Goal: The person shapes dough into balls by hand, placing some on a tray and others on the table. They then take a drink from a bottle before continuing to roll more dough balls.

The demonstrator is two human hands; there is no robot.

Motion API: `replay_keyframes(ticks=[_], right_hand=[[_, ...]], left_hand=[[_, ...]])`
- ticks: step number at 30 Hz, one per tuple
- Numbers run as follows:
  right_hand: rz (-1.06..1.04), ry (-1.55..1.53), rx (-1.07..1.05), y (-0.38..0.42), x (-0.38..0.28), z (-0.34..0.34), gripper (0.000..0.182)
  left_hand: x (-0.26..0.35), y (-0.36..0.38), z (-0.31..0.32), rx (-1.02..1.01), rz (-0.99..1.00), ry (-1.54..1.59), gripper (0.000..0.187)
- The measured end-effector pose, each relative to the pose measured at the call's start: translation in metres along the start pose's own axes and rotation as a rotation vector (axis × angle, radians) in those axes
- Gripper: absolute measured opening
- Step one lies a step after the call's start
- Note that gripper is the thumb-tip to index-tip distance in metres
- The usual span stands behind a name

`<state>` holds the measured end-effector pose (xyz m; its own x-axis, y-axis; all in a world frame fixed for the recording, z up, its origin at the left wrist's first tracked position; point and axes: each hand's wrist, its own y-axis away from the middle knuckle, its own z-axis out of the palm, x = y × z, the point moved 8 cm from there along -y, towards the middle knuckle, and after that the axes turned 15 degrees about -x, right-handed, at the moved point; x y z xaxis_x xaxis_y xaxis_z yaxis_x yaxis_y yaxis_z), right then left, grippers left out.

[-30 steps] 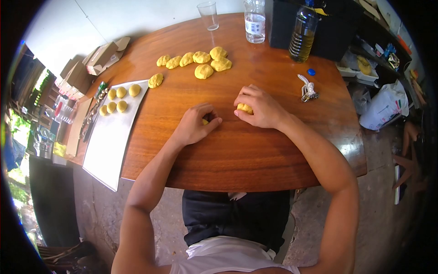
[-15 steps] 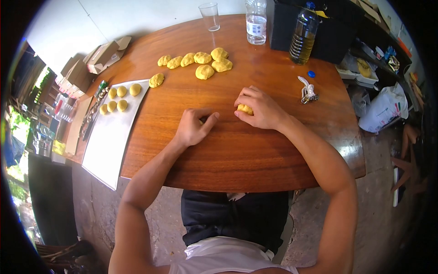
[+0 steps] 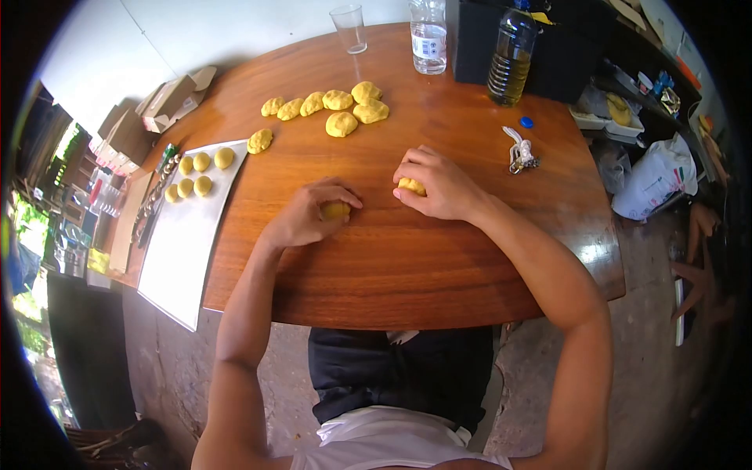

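My left hand point(image 3: 307, 211) curls around a ball of yellow dough point(image 3: 335, 211) on the wooden table point(image 3: 376, 266). To its right, my right hand point(image 3: 435, 185) cups another piece of yellow dough point(image 3: 411, 186), which shows below the fingers. Both pieces are partly hidden by the hands. Beyond my hands lie several rough yellow dough lumps point(image 3: 341, 124), with one lump point(image 3: 259, 141) apart near the tray. At the left, a pale metal tray point(image 3: 182, 258) holds several smooth round dough balls point(image 3: 224, 158) at its far end.
At the back stand an empty glass point(image 3: 349, 31), a clear water bottle point(image 3: 428, 43) and an oil bottle point(image 3: 511, 66) before a black box point(image 3: 470, 39). A blue cap point(image 3: 526, 122) and a white cord with keys point(image 3: 521, 153) lie right. Cardboard boxes point(image 3: 168, 102) sit back left.
My left hand has turned and its fingers have lifted, so its dough ball now shows. The right hand stays cupped on its dough. The whole view has shifted slightly.
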<state>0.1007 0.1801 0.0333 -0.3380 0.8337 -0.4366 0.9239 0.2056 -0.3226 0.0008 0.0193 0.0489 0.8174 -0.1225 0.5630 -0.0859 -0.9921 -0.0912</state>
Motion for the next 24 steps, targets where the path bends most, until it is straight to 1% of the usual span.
replay_keyframes(ticks=[2,3,5,6,8,9,10,11,12,13,14,15,17,19,20,21,22,23,24], right_hand=[[0.000,0.010,-0.006,0.000,-0.001,-0.001,0.017],[0.022,0.016,-0.017,0.000,0.001,0.000,0.017],[0.033,0.024,-0.038,-0.001,0.001,0.002,0.017],[0.053,0.028,-0.031,-0.001,0.005,0.002,0.018],[0.045,0.047,-0.044,-0.006,0.006,0.004,0.018],[0.077,0.055,-0.040,-0.006,0.007,0.003,0.018],[0.108,0.075,-0.036,-0.010,0.007,0.003,0.018],[0.083,0.103,-0.058,-0.016,0.002,0.006,0.018],[0.067,0.149,0.020,-0.017,-0.003,0.005,0.019],[0.049,0.194,0.098,-0.016,-0.008,0.004,0.020],[0.080,0.173,0.071,-0.018,-0.007,0.009,0.021],[0.063,0.198,0.044,-0.016,-0.009,0.015,0.021],[0.065,0.120,0.066,-0.005,-0.012,0.017,0.023],[0.056,0.145,0.035,0.013,-0.038,0.015,0.023],[0.080,0.118,0.028,0.023,-0.050,0.010,0.023],[0.107,0.087,0.025,0.034,-0.057,0.006,0.023],[0.086,0.116,0.062,0.048,-0.059,0.003,0.024],[0.069,0.140,0.101,0.058,-0.058,-0.002,0.025],[0.055,0.139,0.094,0.059,-0.058,-0.007,0.025]], left_hand=[[-0.012,0.004,-0.009,0.133,-0.153,0.067,0.015],[-0.016,0.003,-0.003,0.135,-0.154,0.069,0.015],[-0.026,0.000,0.007,0.236,-0.235,-0.043,0.018],[-0.017,-0.004,0.011,0.245,-0.276,-0.133,0.019],[0.010,-0.013,0.018,0.154,-0.125,-0.245,0.019],[0.013,-0.016,0.019,0.182,-0.134,-0.247,0.019],[0.018,-0.022,0.024,0.197,-0.058,-0.263,0.019],[0.022,-0.026,0.027,0.218,0.016,-0.279,0.019],[0.018,-0.026,0.026,0.262,0.010,-0.276,0.019],[0.011,-0.030,0.029,0.240,-0.020,-0.240,0.020],[0.004,-0.032,0.032,0.216,-0.047,-0.202,0.023],[0.002,-0.028,0.032,0.255,-0.045,-0.194,0.023],[0.000,-0.019,0.043,0.212,0.009,-0.094,0.030],[0.016,0.005,0.048,0.188,0.109,-0.202,0.038],[0.023,0.024,0.046,0.221,0.103,-0.209,0.038],[0.027,0.044,0.043,0.238,0.030,-0.207,0.038],[0.027,0.060,0.038,0.245,-0.044,-0.202,0.038],[0.025,0.072,0.031,0.257,-0.055,-0.207,0.038],[0.017,0.082,0.026,0.251,-0.157,-0.156,0.037]])
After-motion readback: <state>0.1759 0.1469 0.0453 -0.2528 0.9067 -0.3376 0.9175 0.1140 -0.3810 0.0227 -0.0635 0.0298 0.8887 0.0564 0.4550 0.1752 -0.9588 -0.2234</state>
